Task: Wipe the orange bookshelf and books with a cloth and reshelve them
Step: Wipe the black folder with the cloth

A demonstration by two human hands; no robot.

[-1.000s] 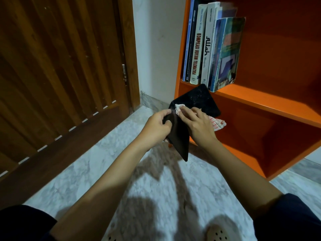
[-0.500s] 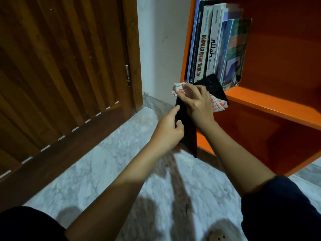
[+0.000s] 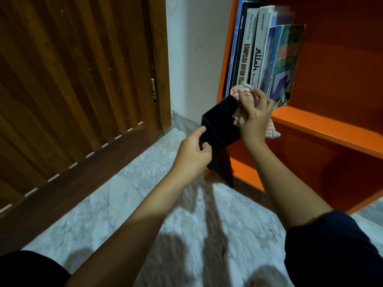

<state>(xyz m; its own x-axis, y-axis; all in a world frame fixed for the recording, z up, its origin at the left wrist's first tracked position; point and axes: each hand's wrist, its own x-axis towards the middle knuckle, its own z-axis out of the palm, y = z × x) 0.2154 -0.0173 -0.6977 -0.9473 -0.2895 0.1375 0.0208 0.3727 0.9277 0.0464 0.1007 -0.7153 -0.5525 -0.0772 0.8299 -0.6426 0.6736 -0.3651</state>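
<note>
My left hand (image 3: pixel 193 151) grips the near edge of a black book (image 3: pixel 219 129), held open in the air in front of the orange bookshelf (image 3: pixel 323 129). My right hand (image 3: pixel 253 119) holds a white cloth with red stripes (image 3: pixel 242 94) bunched against the book's upper edge. Several books (image 3: pixel 267 56) stand upright at the left end of the upper shelf, just behind the cloth.
A dark wooden door (image 3: pixel 72 90) fills the left side, with a white wall (image 3: pixel 194 59) between it and the shelf. The floor (image 3: pixel 145 204) is pale marble. The lower shelf compartment (image 3: pixel 310 172) is open and orange inside.
The black book has opened wider and tilted, and both hands have risen. My right hand with the cloth has moved up to the book's top edge near the shelved books.
</note>
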